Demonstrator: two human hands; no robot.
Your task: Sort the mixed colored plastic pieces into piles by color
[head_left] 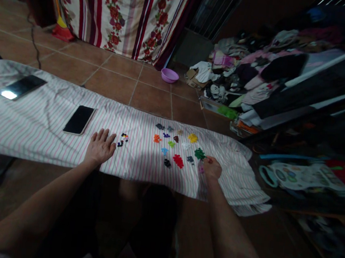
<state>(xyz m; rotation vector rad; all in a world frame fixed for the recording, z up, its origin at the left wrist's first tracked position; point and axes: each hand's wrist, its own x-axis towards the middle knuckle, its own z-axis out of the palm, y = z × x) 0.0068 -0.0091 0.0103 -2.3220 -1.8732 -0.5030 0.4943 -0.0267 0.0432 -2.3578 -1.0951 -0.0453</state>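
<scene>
My left hand (100, 147) lies flat with fingers spread on the striped cloth (138, 158). Just right of it sits a small group of mixed dark, orange and pink pieces (123, 139). My right hand (212, 167) is closed in a pinch beside the dark green pile (200, 153); what its fingertips hold, if anything, is too small to make out. Partly covered by that hand is a pink pile (201, 168). Other small pieces lie sorted by colour nearby, among them a red pile (178, 161), a yellow pile (193, 137), an orange pile (157, 138) and a black pile (167, 162).
A phone (79, 119) lies beyond my left hand, and a second dark device (22, 87) reflects light at the far left. On the tiled floor stands a purple basin (170, 75). Heaped clothes (247, 67) fill the back right, near a floral curtain (119, 12).
</scene>
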